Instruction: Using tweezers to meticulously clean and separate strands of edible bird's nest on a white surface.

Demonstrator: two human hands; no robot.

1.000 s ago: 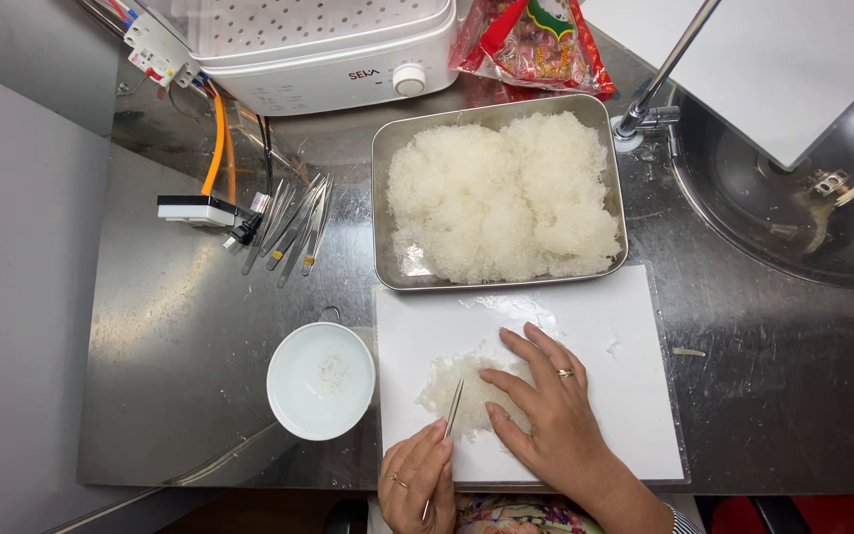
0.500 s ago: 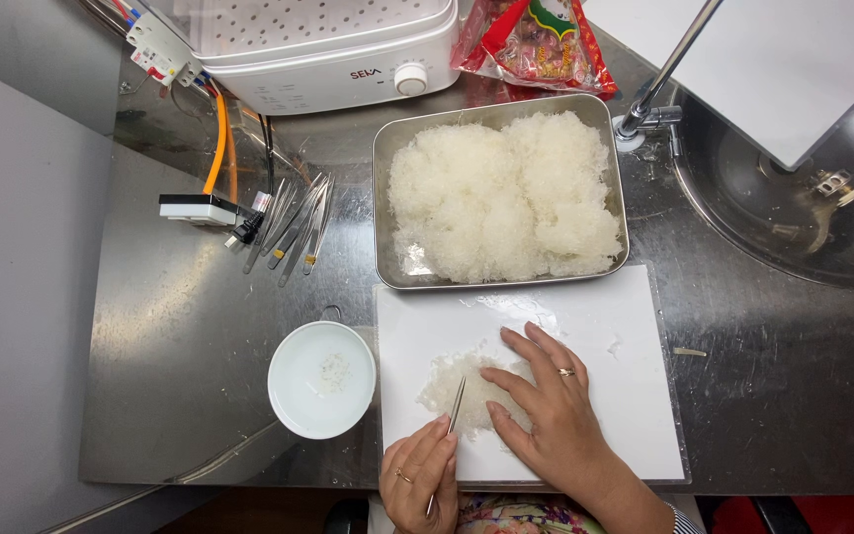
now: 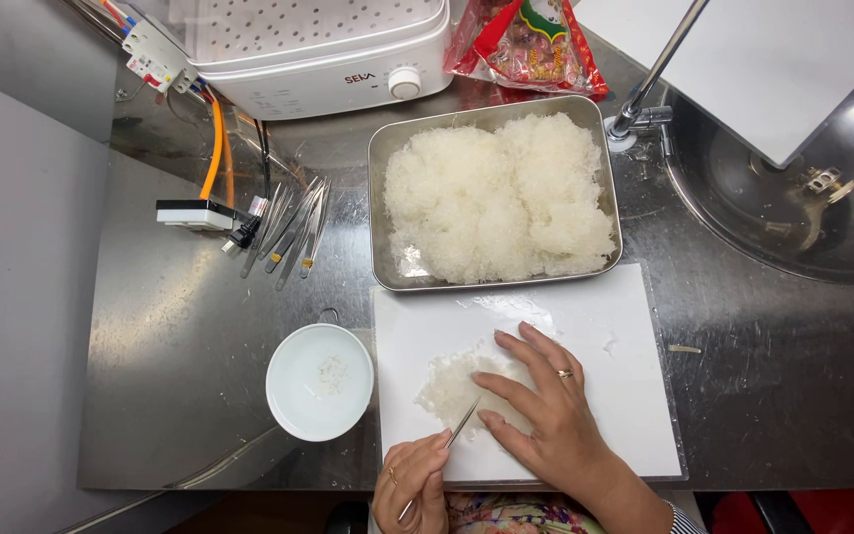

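L hand (image 3: pixel 412 487) grips tweezers (image 3: pixel 462 425); R hand (image 3: pixel 546 410) flat, fingers spread, on white clump (image 3: pixel 447 386).

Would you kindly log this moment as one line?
left hand: holds tweezers | right hand: pressing white clump | white board
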